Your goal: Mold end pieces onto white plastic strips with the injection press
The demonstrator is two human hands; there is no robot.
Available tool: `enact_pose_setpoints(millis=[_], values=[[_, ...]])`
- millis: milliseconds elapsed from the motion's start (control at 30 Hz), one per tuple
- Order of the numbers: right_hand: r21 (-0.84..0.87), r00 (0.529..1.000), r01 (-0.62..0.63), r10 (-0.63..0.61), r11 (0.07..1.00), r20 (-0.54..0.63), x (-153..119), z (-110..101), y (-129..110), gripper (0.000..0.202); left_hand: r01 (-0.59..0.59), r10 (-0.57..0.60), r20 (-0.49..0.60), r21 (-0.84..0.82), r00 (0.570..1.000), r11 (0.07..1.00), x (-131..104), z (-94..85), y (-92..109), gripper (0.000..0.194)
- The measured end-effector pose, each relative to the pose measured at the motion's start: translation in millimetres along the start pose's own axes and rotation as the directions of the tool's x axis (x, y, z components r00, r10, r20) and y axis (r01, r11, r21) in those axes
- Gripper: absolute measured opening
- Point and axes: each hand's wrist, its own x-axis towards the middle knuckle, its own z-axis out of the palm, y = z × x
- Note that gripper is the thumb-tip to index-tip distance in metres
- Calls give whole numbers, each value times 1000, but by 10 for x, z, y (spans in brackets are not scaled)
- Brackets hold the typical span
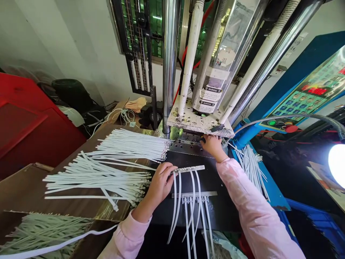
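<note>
Left hand [159, 183] clenched on the end of a white cable-tie strip [188, 169], ties dangling off the desk's [215, 180] front edge. Right hand [212, 145] reaching under the press plate [199, 124], fingers hidden, so can't tell its grip. Second strip [194, 195] lying just below. Loose tie piles [107, 169] off left.

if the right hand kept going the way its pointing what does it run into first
Probably the metal mould block under the press plate; the right hand already reaches into that gap, though depth there is hard to judge.
</note>
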Motion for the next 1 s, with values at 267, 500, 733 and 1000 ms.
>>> enact_pose_setpoints(millis=[267,500,733,1000], values=[[15,994,95,-96,995,55,350,-68,-149,46,-50,51,-42,35,998,998,2,0,-12,20],[112,998,0,-7,994,56,214,-20,-118,42,-102,106,-59,79,993,992,19,-38,-60,19],[149,992,-110,100,983,73,-827,101,240,36,-114,117,-55,43,992,992,29,-98,-36,21],[890,973,34,-219,454,75,-1570,-112,664,41,-240,242,23,-53,970,969,193,-69,247,25]])
